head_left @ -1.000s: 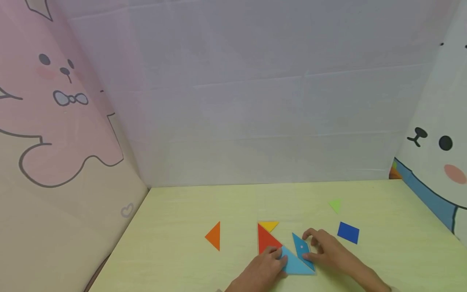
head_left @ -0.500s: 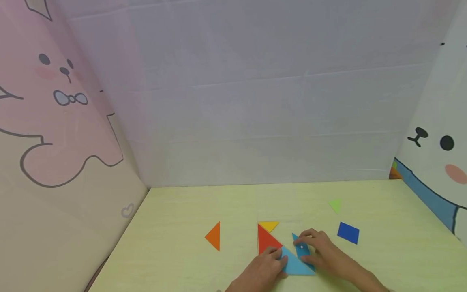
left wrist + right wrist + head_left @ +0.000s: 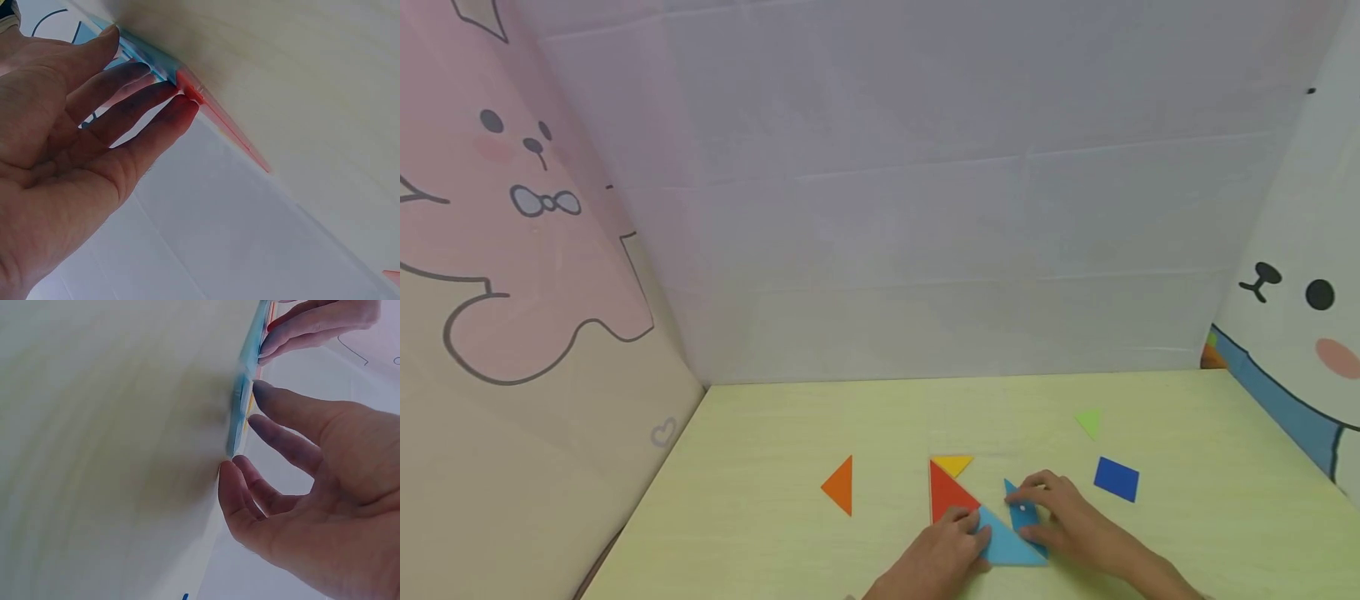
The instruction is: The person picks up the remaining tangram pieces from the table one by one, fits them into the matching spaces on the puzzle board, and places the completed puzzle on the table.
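A red triangle (image 3: 950, 495) and a light blue triangle (image 3: 1009, 543) lie edge to edge on the table. My left hand (image 3: 942, 550) rests on both where they meet, its fingertips pressing down and covering part of each. Right of them, my right hand (image 3: 1071, 523) holds a blue parallelogram (image 3: 1021, 518) with a small pale dot, between its thumb and fingers. This piece lies beside the light blue triangle's slanted edge, partly covered by the fingers. A yellow triangle (image 3: 953, 464) sits against the upper part of the red triangle's slanted edge.
On the pale yellow table (image 3: 760, 533), an orange triangle (image 3: 841, 486) lies to the left. At the right are a dark blue four-sided piece (image 3: 1117, 479) and, farther back, a light green triangle (image 3: 1090, 422). Printed cloth walls (image 3: 880, 250) stand behind and on both sides.
My right hand's fingers have moved left over the blue parallelogram. Its upper tip has then shifted slightly right. The left hand has stayed in place.
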Demonstrator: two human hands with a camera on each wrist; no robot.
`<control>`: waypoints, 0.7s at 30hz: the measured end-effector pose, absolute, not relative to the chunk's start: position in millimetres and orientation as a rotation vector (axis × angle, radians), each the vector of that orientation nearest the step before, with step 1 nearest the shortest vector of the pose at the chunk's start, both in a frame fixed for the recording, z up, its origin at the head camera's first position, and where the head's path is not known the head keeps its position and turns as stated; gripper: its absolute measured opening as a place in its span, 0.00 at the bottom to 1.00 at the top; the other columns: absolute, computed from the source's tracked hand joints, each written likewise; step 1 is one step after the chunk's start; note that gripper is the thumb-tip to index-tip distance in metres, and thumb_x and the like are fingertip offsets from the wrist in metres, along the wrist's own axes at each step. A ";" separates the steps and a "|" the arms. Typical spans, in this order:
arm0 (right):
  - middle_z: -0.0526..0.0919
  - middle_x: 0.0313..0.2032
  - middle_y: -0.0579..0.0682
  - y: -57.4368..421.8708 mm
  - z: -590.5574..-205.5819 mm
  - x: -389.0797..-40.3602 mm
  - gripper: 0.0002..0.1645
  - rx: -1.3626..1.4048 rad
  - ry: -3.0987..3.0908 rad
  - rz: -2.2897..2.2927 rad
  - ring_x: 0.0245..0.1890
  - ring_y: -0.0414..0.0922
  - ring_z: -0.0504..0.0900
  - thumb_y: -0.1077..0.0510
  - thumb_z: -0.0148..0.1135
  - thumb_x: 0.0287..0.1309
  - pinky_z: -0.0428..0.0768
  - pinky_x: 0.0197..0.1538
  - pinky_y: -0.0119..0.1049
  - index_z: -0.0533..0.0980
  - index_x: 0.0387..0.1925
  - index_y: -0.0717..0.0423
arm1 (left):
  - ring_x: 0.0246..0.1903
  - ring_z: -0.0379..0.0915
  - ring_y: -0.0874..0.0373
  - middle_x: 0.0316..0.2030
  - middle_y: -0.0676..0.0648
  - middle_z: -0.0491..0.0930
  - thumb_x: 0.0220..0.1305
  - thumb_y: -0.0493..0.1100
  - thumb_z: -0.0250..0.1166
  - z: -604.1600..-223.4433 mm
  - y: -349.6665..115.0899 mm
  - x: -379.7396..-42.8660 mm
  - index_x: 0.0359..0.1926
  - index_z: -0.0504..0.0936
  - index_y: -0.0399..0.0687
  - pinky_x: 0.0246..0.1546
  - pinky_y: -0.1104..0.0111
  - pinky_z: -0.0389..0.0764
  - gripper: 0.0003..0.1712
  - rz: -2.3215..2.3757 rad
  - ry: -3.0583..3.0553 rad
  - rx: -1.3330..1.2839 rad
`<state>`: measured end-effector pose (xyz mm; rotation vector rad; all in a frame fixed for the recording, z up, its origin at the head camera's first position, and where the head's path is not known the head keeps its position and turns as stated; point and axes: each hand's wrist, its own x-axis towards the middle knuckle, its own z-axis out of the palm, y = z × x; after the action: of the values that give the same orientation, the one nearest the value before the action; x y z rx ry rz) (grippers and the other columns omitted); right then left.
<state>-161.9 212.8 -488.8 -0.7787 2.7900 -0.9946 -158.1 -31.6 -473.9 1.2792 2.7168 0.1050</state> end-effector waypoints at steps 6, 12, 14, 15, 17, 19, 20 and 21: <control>0.78 0.50 0.49 216.9 -486.6 -162.5 0.23 -0.660 2.766 -1.123 0.45 0.48 0.81 0.52 0.71 0.64 0.82 0.45 0.35 0.77 0.56 0.56 | 0.52 0.73 0.64 0.54 0.54 0.82 0.71 0.54 0.65 -473.7 -31.4 -157.9 0.63 0.83 0.52 0.51 0.78 0.78 0.24 0.103 2.722 1.273; 0.81 0.47 0.45 223.1 -486.0 -162.8 0.18 -0.584 2.812 -1.123 0.43 0.42 0.79 0.53 0.71 0.64 0.81 0.45 0.34 0.78 0.51 0.56 | 0.54 0.73 0.63 0.56 0.54 0.82 0.72 0.53 0.65 -479.0 -31.4 -159.3 0.65 0.82 0.52 0.52 0.76 0.79 0.24 0.126 2.697 1.254; 0.81 0.46 0.45 225.5 -487.0 -162.8 0.17 -0.599 2.848 -1.121 0.42 0.42 0.80 0.54 0.72 0.63 0.81 0.44 0.34 0.79 0.50 0.56 | 0.53 0.73 0.63 0.56 0.54 0.82 0.72 0.53 0.65 -479.3 -31.5 -159.2 0.65 0.82 0.52 0.52 0.76 0.79 0.24 0.130 2.696 1.255; 0.81 0.46 0.45 226.8 -487.5 -162.8 0.17 -0.609 2.863 -1.123 0.42 0.42 0.80 0.55 0.72 0.63 0.82 0.44 0.34 0.79 0.49 0.56 | 0.53 0.72 0.63 0.56 0.54 0.82 0.72 0.53 0.64 -479.1 -31.6 -159.1 0.65 0.82 0.52 0.52 0.76 0.79 0.24 0.131 2.697 1.255; 0.81 0.46 0.46 230.0 -488.6 -163.3 0.16 -0.633 2.891 -1.126 0.41 0.43 0.80 0.56 0.72 0.63 0.82 0.43 0.35 0.79 0.48 0.57 | 0.52 0.72 0.64 0.56 0.54 0.82 0.71 0.55 0.65 -475.9 -31.8 -158.1 0.64 0.82 0.53 0.52 0.77 0.78 0.25 0.133 2.703 1.257; 0.81 0.46 0.47 232.9 -489.8 -163.5 0.16 -0.643 2.907 -1.136 0.41 0.44 0.81 0.57 0.72 0.63 0.82 0.43 0.35 0.79 0.48 0.58 | 0.52 0.72 0.65 0.55 0.55 0.82 0.71 0.55 0.65 -474.9 -31.8 -157.8 0.64 0.82 0.53 0.52 0.78 0.77 0.25 0.136 2.705 1.258; 0.81 0.46 0.47 234.4 -490.4 -163.7 0.16 -0.653 2.914 -1.136 0.40 0.44 0.81 0.57 0.72 0.63 0.82 0.42 0.35 0.79 0.48 0.59 | 0.51 0.72 0.65 0.55 0.55 0.82 0.71 0.55 0.64 -474.3 -31.8 -157.7 0.64 0.82 0.53 0.52 0.78 0.77 0.25 0.131 2.709 1.262; 0.82 0.46 0.48 235.8 -490.8 -163.9 0.16 -0.659 2.922 -1.137 0.40 0.44 0.81 0.58 0.72 0.62 0.82 0.42 0.35 0.79 0.48 0.59 | 0.51 0.72 0.65 0.54 0.55 0.82 0.71 0.55 0.64 -474.6 -31.8 -157.6 0.64 0.82 0.53 0.52 0.78 0.77 0.25 0.129 2.710 1.263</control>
<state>-163.9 235.8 -490.8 -0.6590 2.9224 -1.1371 -157.6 -31.8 -474.6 1.2629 2.7097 0.1294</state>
